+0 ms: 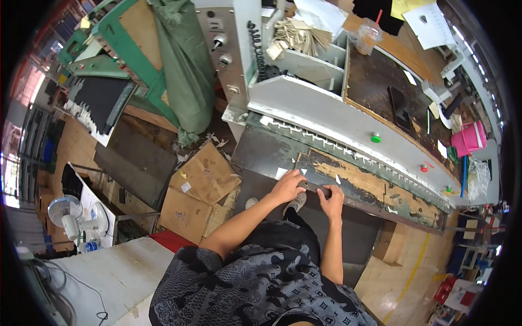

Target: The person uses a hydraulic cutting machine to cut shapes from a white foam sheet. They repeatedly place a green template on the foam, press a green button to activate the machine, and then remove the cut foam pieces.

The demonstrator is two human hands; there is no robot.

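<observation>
My patterned dark shirt (244, 282) fills the near foreground, with my two hands at the front edge of a worn dark table (266, 149)

My left hand (288, 187) has its fingers bent at the left end of a short dark strip (314, 188), and my right hand (331, 202) is at the other end, thumb and fingers curled; the strip lies between them along the table's edge, and I cannot tell whether either grip is clamped on it. White scraps (281, 173) lie just beside my left hand. Beyond the table, a grey machine front (326, 117) carries a green button (375, 138) and a red button (424, 168). Cardboard (205, 173) lies on the floor to my left
</observation>
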